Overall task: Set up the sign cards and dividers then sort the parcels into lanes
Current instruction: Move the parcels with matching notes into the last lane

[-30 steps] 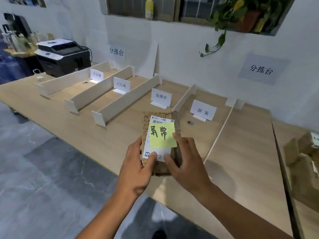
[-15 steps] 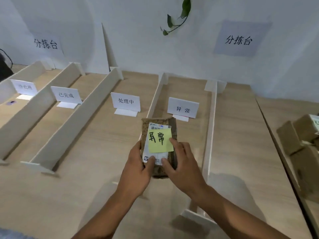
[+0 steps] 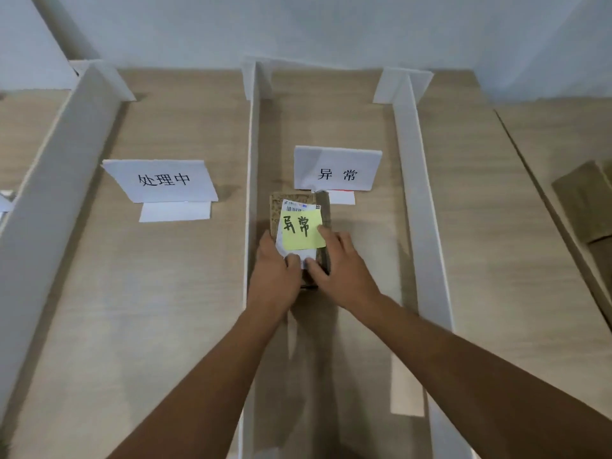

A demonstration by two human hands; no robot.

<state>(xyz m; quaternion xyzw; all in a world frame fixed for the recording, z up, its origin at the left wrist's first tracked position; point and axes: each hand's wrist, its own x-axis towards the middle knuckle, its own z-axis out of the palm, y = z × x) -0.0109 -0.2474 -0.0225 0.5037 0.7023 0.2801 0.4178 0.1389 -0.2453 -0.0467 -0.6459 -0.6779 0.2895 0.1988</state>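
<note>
The parcel [image 3: 276, 212], brown with a white label and a yellow note [image 3: 303, 228] reading 异常, sits in the lane between the middle divider [image 3: 253, 154] and the right divider [image 3: 410, 167]. The 异常 sign card [image 3: 337, 168] stands just beyond it at 12 o'clock; whether they touch I cannot tell. The left hand [image 3: 275, 279] and right hand [image 3: 346, 271] clamp its near end from 7 and 5 o'clock, thumbs on top. The 处理中 sign card [image 3: 162, 180] stands at 9 o'clock, across the divider. More parcels [image 3: 583, 207] lie on the table [image 3: 490, 260] at 3 o'clock.
</note>
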